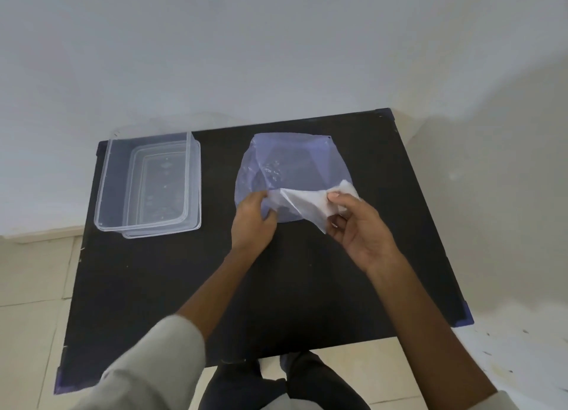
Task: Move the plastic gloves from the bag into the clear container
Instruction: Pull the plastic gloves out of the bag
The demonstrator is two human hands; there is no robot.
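Note:
A thin, bluish see-through bag lies on the black table, right of centre. My left hand pinches the bag's near edge on its left side. My right hand holds a whitish plastic glove at the bag's near right opening; the glove is partly out of the bag and stretches between my two hands. The clear container stands open at the table's far left.
The container rests on its clear lid, whose rim shows at the right and near sides. A pale wall runs behind the table. Tiled floor lies to the left and near side, and my legs show below the table's near edge.

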